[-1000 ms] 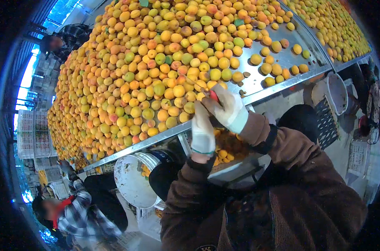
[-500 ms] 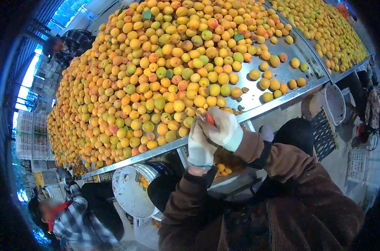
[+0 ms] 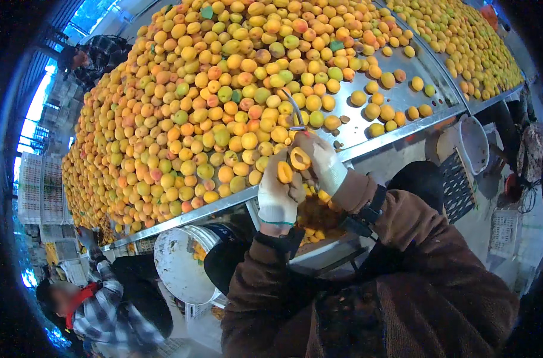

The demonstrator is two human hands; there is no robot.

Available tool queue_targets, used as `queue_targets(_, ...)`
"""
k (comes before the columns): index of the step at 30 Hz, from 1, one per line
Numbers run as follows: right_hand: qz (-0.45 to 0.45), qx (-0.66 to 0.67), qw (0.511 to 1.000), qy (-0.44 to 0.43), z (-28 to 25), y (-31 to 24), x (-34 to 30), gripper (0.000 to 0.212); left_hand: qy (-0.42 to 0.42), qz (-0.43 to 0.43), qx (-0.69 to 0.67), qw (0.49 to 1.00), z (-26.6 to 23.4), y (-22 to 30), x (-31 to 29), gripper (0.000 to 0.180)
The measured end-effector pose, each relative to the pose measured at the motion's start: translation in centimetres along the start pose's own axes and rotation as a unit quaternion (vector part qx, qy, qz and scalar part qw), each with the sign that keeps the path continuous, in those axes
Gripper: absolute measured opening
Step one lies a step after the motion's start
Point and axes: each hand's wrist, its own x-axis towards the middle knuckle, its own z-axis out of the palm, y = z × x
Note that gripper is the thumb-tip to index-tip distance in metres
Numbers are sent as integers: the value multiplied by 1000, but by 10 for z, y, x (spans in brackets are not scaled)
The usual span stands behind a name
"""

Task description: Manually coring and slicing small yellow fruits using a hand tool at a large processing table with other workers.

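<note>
In my gloved left hand [image 3: 278, 194] is a split apricot, its orange inside turned up. One apricot half [image 3: 285, 173] rests in the fingers; the other half [image 3: 300, 159] lies beside it, between my two hands. My gloved right hand [image 3: 323, 160] is closed on a small curved knife [image 3: 296, 110], whose thin metal blade points away over the fruit. Only a bit of its red handle shows at the fingers. Both hands are at the table's near edge, above a container of cut apricots [image 3: 310, 234] at my lap.
A large heap of whole apricots [image 3: 182, 119] covers the metal table [image 3: 358, 143], with a second heap [image 3: 462, 45] past a divider. A white bucket [image 3: 179, 268] stands at left, another bucket [image 3: 475, 143] at right. Two other people sit on the left side.
The apricot, hidden in my hands before, now shows as two parted halves. My right hand has turned, so the knife's blade sticks up and away. The view has shifted slightly.
</note>
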Motion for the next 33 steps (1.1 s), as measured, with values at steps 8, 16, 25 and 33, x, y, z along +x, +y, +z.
queue_targets(8, -123, -235, 964, 21, 3, 1, -1, 35, 94, 101, 252, 958, 20, 5, -9, 25)
queue_targets(16, -114, -212, 971, 11, 5, -2, -6, 35, 52, 173, 251, 951, -11, -1, 5, 27)
queue_targets(25, -121, -275, 954, 13, -3, -3, -2, 30, -15, 84, 124, 989, 15, 8, -7, 26)
queue_targets(33, -191, -406, 893, -14, 7, -18, -22, 45, -30, 477, 633, 610, -31, 11, 12, 47)
